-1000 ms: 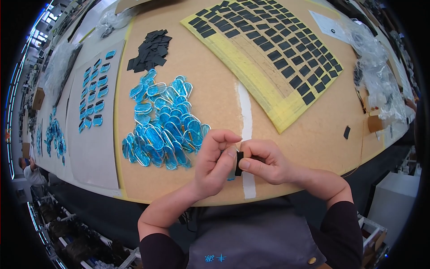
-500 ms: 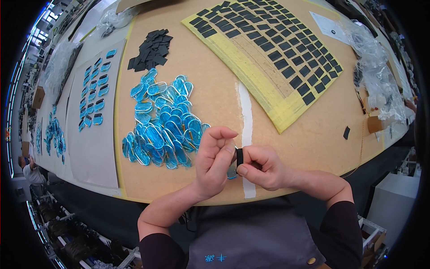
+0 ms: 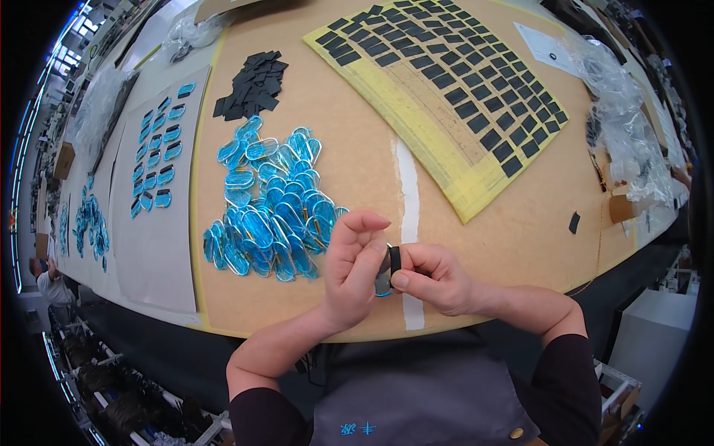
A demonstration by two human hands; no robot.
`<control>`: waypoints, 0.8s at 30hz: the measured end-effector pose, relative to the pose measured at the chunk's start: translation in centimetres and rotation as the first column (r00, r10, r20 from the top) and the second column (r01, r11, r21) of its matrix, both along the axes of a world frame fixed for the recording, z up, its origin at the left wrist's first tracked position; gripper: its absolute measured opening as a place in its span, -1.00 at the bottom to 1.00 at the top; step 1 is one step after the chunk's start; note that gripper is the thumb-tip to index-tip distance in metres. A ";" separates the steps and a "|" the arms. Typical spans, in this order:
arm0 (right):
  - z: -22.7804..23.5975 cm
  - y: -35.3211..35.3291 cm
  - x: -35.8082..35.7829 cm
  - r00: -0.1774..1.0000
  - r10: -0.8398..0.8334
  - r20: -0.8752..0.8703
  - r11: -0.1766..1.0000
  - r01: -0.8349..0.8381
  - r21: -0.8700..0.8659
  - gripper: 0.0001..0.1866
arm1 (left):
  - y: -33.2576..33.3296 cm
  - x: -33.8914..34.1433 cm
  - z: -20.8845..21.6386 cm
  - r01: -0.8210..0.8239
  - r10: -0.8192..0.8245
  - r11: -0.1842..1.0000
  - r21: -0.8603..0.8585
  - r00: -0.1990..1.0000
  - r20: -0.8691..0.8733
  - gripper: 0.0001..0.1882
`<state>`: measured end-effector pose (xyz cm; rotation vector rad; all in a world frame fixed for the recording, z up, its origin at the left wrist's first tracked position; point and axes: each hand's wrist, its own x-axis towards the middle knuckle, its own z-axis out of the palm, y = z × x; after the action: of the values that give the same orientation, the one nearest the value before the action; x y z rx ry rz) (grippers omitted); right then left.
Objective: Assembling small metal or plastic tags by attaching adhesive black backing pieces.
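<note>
Close to the table's near edge, my left hand (image 3: 349,275) is closed on a small oval piece (image 3: 383,285) with blue film, mostly hidden behind the fingers. My right hand (image 3: 439,281) pinches a black patch (image 3: 395,259) between thumb and forefinger, against the oval piece. The patch looks folded or seen edge-on; which, I cannot tell. Left of my hands lies a heap of blue-filmed oval pieces (image 3: 275,215) with pale rims. Beyond that heap is a pile of loose black patches (image 3: 251,85).
A board with a yellow border (image 3: 465,199) carries rows of black patches (image 3: 466,109) at the far right. Oval pieces with black bands (image 3: 165,175) lie on a grey sheet (image 3: 160,256) at left. Clear plastic wrap (image 3: 632,141) and a single black patch (image 3: 574,221) are at right.
Both hands have shifted very slightly to the left with the black patch and the oval piece. Their grip looks the same.
</note>
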<state>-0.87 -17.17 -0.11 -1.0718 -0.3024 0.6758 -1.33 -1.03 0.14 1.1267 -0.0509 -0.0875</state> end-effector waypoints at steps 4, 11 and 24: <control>0.6 -0.8 0.7 0.967 0.080 0.243 0.973 -0.022 -0.230 -0.79 | 0.0 -0.2 -0.1 -0.067 0.043 0.977 0.203 0.992 0.122 -0.77; -1.2 0.4 -0.6 0.998 -0.008 0.062 0.998 0.012 -0.056 -0.76 | 0.4 -0.1 -0.5 0.027 -0.024 0.997 -0.071 0.998 0.050 -0.78; -1.3 -0.3 -0.5 0.984 0.104 -0.147 0.992 -0.093 0.083 -0.78 | 0.2 -0.2 -0.2 -0.026 0.029 0.994 -0.105 0.999 0.028 -0.81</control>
<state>-1.41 -17.45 -1.43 -0.9318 -0.2489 0.8239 -1.52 -0.87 -0.07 1.0240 -0.0656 -0.0433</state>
